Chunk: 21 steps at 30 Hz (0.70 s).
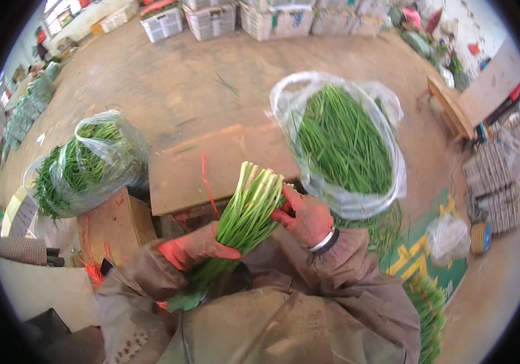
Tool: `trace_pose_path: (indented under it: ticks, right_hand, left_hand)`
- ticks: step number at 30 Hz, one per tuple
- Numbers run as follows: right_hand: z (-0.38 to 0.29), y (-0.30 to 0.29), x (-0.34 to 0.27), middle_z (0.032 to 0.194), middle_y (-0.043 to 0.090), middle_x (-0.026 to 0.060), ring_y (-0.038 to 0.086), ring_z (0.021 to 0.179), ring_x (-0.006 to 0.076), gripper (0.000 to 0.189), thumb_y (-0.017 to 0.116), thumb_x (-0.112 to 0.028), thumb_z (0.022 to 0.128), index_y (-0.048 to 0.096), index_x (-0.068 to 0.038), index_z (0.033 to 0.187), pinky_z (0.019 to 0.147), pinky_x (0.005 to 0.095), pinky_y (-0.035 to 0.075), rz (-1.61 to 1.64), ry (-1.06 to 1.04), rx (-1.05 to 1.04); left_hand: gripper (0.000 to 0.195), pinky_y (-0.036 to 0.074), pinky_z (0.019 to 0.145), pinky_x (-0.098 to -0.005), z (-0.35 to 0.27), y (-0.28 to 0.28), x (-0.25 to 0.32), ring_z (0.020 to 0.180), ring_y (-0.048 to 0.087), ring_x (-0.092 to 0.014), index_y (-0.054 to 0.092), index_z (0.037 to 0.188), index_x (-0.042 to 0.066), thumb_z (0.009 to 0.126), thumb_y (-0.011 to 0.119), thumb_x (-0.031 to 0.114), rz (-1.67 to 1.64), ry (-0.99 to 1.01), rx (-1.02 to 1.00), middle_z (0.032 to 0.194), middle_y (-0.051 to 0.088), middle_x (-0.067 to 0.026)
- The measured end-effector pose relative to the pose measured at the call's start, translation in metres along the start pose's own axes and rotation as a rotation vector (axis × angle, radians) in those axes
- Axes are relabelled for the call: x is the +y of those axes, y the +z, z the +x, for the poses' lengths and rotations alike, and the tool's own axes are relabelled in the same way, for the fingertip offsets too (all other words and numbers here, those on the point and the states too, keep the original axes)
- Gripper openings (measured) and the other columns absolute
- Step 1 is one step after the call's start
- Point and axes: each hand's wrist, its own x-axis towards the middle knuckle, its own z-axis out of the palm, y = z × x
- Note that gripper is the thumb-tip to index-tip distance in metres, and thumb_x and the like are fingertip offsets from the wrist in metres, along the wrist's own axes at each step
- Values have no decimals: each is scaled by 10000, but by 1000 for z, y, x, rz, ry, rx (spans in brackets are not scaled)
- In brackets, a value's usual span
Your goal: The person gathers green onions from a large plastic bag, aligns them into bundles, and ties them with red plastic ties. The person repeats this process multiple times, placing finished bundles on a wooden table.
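My left hand [198,245], in a red rubber glove, is closed around the middle of a bunch of green leafy stalks [246,214], which looks like garlic chives. The pale cut ends point up and away from me, and the leaves hang down over my lap. At the right side of the pale ends is my right hand [305,216], also gloved, with thumb and fingertips touching the stalks; whether it pinches any is unclear. Beyond the bunch, a red tie [207,182] lies over the edge of a low wooden table [228,159].
Open plastic bags of greens stand at the right [346,141] and left [87,159]. A wooden box [109,214] with red ties is at my left. White crates [278,22] line the far side. More bundled greens [428,318] lie at lower right.
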Motion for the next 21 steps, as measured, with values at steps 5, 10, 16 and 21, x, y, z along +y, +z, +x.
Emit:
trace_pose_path:
  ticks: [5,10,16,21]
  right_hand:
    - [-30,-3,18,652,588,103,576,610,289,429,584,-335,739,475,-173,1121,520,392,433,220,229,-194]
    - [-24,-3,14,684,558,114,567,619,288,166,544,-241,737,539,-111,841,490,402,421,-135,60,-117]
    - [-32,-12,66,598,588,43,565,495,113,193,491,-176,840,593,-22,785,455,224,464,938,567,198]
    - [-98,-36,158,638,608,67,601,579,162,277,542,-285,823,586,-26,909,512,286,483,-509,486,-77]
  left_hand:
    - [504,452,665,-264,12,23,-43,799,560,-144,476,1139,41,684,674,127,-299,-148,-65,999,584,-96]
    - [643,507,650,-280,19,35,-26,858,577,-188,402,1219,42,641,676,113,-346,-182,-23,1066,551,-154]
    - [633,509,627,-282,17,32,-33,771,600,-187,410,1202,31,649,695,152,-341,-232,-25,1033,564,-161]
    - [584,500,618,-271,24,43,-24,732,600,-177,441,1167,20,658,697,149,-266,-223,63,986,586,-134]
